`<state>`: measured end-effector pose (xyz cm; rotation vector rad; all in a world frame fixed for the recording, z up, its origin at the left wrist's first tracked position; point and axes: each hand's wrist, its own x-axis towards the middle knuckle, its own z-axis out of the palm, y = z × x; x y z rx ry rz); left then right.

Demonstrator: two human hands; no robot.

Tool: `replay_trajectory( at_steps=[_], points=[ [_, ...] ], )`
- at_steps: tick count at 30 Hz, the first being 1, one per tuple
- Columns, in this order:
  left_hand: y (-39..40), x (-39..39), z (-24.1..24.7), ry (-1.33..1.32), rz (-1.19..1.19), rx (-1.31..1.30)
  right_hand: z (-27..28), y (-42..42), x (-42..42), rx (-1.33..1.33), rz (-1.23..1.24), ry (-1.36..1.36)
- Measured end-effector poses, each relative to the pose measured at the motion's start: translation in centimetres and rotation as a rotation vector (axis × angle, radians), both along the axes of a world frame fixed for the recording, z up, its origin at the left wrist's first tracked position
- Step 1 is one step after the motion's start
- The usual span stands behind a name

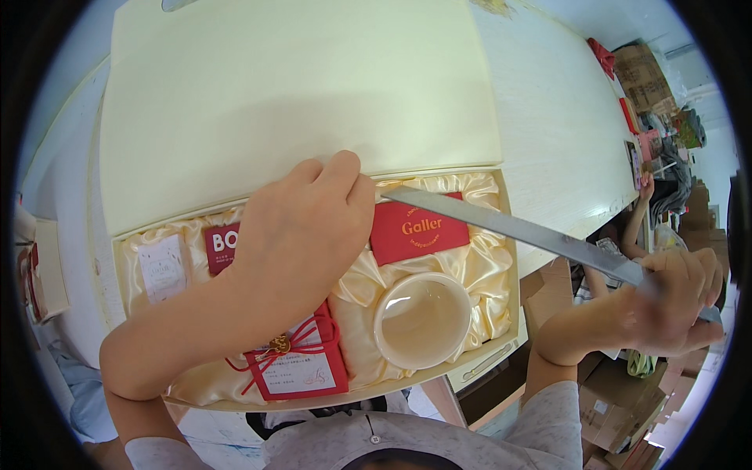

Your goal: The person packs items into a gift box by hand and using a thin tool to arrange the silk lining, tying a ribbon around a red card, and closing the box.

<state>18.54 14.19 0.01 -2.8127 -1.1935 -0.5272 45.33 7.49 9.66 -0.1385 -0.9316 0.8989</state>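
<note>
A cream gift box (514, 235) lined with yellow satin (493, 276) lies before me, its lid (305, 76) folded back. My right hand (670, 299) grips one end of a long, flat metal ruler or strip (505, 226). The strip's far tip rests at or just over the satin along the hinge edge. My left hand (311, 217) is above that edge, fingers curled down; what they touch is hidden. A red Galler chocolate packet (393, 232) sits beneath the strip. Nearer me are a white ceramic cup (423, 320) and a red packet (335, 358) tied with red cord.
A white card (163, 267) and a dark red box (218, 235), partly covered by my left hand, sit at the box's left. The white table (552, 117) extends right. Another person's hand (647, 185) is at its far edge. Cardboard boxes (617, 399) stand at lower right.
</note>
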Motion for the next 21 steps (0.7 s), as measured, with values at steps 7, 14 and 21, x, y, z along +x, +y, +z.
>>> replay_trajectory(
  at_steps=[7,14,21],
  points=[
    [-0.3,0.0,0.5,-0.019,0.002,-0.065,0.2,0.7,0.1,0.073,0.018,-0.062],
    [-0.4,0.2,0.3,-0.033,-0.013,-0.062,0.9,1.9,-1.7,-0.038,0.001,-0.142],
    [-0.5,0.1,-0.1,-0.03,0.0,-0.049,1.9,5.0,-4.7,-0.067,0.067,-0.2]
  ],
)
